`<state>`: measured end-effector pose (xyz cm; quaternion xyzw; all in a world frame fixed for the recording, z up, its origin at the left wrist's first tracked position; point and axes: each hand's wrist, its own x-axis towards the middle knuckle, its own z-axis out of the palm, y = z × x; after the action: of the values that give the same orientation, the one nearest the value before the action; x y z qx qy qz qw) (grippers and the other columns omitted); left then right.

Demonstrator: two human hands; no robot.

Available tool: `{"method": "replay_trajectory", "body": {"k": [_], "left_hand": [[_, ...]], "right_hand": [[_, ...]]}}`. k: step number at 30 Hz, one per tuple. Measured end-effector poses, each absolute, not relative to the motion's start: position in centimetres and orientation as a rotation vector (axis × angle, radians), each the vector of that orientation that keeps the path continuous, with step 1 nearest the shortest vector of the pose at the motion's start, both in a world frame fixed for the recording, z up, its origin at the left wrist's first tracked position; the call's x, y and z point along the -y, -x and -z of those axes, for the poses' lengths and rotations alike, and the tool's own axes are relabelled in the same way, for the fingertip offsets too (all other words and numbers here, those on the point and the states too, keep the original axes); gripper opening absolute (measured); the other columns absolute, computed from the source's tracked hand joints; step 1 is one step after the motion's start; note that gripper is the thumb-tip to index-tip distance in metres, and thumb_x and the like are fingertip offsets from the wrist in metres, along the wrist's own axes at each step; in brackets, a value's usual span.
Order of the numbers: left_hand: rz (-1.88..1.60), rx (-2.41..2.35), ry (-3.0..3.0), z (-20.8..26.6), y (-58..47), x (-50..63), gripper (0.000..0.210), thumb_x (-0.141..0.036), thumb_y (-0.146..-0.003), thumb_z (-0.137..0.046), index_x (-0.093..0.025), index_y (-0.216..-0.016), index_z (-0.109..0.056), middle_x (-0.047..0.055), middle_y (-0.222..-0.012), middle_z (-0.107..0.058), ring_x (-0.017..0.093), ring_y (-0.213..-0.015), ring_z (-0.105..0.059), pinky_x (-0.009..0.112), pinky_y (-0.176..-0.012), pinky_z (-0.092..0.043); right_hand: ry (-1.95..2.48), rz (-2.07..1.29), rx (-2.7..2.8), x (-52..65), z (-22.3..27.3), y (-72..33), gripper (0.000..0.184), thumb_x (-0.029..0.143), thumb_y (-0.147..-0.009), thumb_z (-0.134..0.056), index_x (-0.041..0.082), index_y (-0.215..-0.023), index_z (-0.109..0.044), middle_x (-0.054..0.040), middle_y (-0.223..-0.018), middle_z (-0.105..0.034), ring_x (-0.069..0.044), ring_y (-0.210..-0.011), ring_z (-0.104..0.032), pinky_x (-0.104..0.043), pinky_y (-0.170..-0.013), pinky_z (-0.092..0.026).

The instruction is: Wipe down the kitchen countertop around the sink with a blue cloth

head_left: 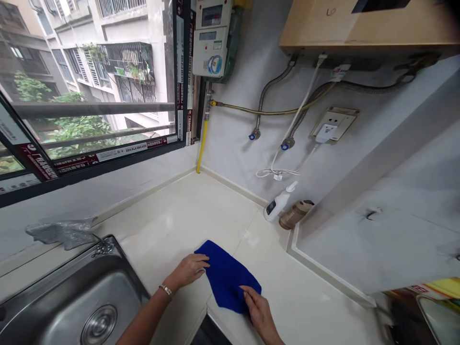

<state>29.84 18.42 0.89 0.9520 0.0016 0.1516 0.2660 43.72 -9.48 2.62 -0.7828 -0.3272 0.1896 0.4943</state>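
Note:
A blue cloth (230, 278) lies partly spread over the pale countertop (172, 215), close to its front edge. My left hand (189, 269), with a bracelet at the wrist, pinches the cloth's left edge between thumb and fingers. On the lower right, my right hand (258, 306) grips the cloth near its corner, the fingers bent over the fabric. Part of the cloth's lower right edge is hidden behind that hand.
A steel sink (132, 282) is at the left, with a plastic-wrapped faucet (64, 232) behind it. A white spray bottle (276, 206) and a brown bottle (295, 214) stand by the wall. A water heater (323, 28) hangs above, with hoses and a plugged-in cord below.

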Motion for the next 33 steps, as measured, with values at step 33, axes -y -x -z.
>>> {"method": "replay_trajectory", "body": {"k": [33], "left_hand": [[-0.204, -0.079, -2.58, -9.2, -23.2, -15.9, 0.018, -0.027, -0.098, -0.056, -0.026, -0.107, -0.071, -0.001, -0.1, -0.077, 0.015, -0.088, -0.073, 0.022, -0.078, -0.055]], "right_hand": [[1.767, -0.605, 0.878, 14.8, -6.6, -43.9, 0.047, 0.063, -0.091, -0.05, 0.027, -0.104, -0.076, -0.0055, -0.104, -0.074, -0.025, -0.101, -0.068, -0.03, -0.088, -0.057]]}}
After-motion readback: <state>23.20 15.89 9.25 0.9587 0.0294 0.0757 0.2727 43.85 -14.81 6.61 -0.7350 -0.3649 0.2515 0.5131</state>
